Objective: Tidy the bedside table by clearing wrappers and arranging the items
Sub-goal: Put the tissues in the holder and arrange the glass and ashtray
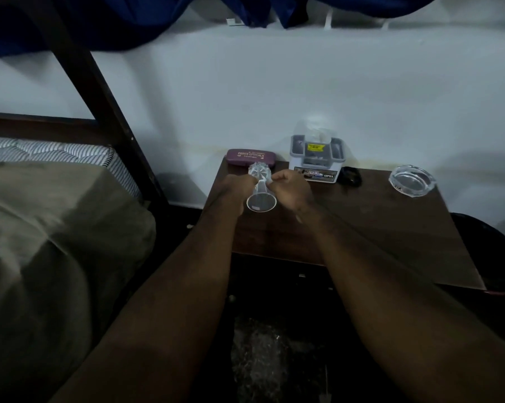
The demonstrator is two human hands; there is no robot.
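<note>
both hands on one item: left hand (236,190) and right hand (290,191) meet at the far left part of the bedside table (376,228), fingers curled, each pinching the narrow middle of a clear glass (260,200) from its own side. glass is tipped over, open mouth facing near, faceted foot pointing far. can't tell if it rests on the table top or is held just above it.

purple glasses case (250,157) lies flat at the far left edge against the wall (274,97), just behind the glass foot. lettering on the lid, too blurred to trust.

white box (315,170) sits right of the case, also at the far edge, grey compartments on top, yellow sticker, "opel" printed on its near face. crumpled clear plastic (316,129) sticks up out of it.

small black object (351,176) just right of the box, too dark to identify.

glass ashtray (412,181) at the far right, well apart from the hands.

left of the table: bed (56,228) with an olive sheet, striped mattress (56,154) showing at its far end, dark wooden post (100,91) slanting up. blue curtain (100,21) hangs along the top.
</note>
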